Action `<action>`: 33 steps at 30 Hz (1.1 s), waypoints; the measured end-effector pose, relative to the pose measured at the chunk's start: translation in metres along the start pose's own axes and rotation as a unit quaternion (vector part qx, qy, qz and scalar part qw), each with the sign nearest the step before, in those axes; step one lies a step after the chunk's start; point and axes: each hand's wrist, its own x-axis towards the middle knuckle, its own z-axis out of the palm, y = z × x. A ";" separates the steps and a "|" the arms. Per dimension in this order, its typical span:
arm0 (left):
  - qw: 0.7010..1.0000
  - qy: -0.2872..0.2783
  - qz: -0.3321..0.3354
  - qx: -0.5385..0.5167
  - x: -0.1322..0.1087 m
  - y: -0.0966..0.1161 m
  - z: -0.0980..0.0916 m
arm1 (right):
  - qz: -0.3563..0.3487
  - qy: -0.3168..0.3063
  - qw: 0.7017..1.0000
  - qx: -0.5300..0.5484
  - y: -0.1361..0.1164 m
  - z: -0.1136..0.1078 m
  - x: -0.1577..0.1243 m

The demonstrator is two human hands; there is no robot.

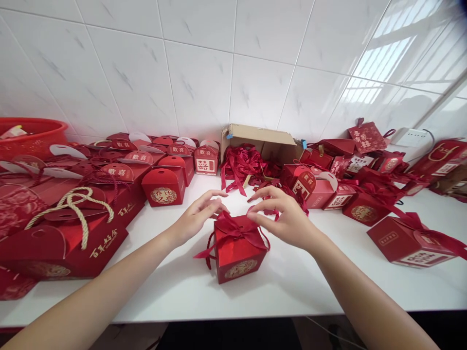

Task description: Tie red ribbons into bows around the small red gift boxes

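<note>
A small red gift box (241,255) with a gold round emblem stands in front of me on the table. On its top is a dark red ribbon bow (241,229), and red twisted cords hang at its sides. My left hand (200,214) is just left of the bow, fingers stretched and apart, with nothing seen in it. Over the bow's right side, my right hand (282,214) has its fingers curved and apart from the thumb. Its thumb tip is close to a bow loop; I cannot tell whether they touch.
Rows of red gift boxes (166,187) fill the left, some with cream rope handles (78,197). An open cardboard box (259,133) by the tiled wall spills red ribbons (246,165). More boxes (404,238) stand right. A red basket (32,146) sits far left. The white table's (175,301) edge is near me.
</note>
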 end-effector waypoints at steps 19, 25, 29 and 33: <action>0.989 0.072 -0.075 -0.101 0.008 -0.020 -0.016 | 0.155 0.152 0.972 -0.088 0.016 -0.099 -0.034; 0.991 0.057 -0.090 -0.078 0.009 -0.020 -0.012 | 0.299 0.236 0.875 -0.298 0.060 -0.214 -0.001; 0.991 0.067 -0.092 -0.072 0.009 -0.022 -0.010 | 0.279 0.405 0.790 -0.366 0.101 -0.255 0.022; 0.990 0.078 -0.095 -0.069 0.010 -0.024 -0.010 | 0.224 0.480 0.772 -0.351 0.118 -0.248 0.031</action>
